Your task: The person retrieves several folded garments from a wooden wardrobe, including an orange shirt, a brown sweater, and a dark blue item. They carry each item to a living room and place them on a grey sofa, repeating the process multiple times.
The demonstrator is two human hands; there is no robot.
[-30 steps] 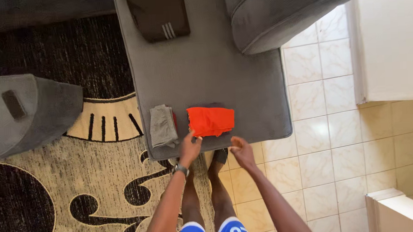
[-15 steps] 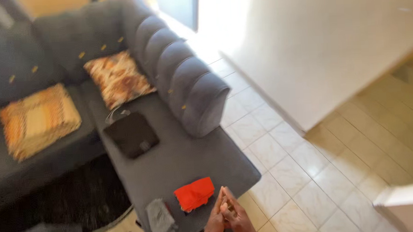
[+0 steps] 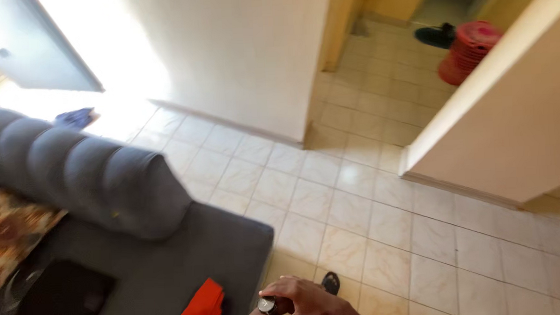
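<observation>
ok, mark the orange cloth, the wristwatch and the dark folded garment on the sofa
orange cloth (image 3: 198, 309), head view, middle of the folded fabric.
wristwatch (image 3: 268, 306), head view, on the dial.
dark folded garment (image 3: 60, 297), head view, centre of its top face.

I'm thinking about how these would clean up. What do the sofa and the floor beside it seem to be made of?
The sofa looks upholstered in dark grey woven or suede-like fabric: matte, no shine, with soft padded channels along the backrest. The floor looks like glazed ceramic tile: square cream pieces with marbled veining, visible grout lines and a slight sheen where daylight falls. The exact fibre cannot be told from here.
</observation>
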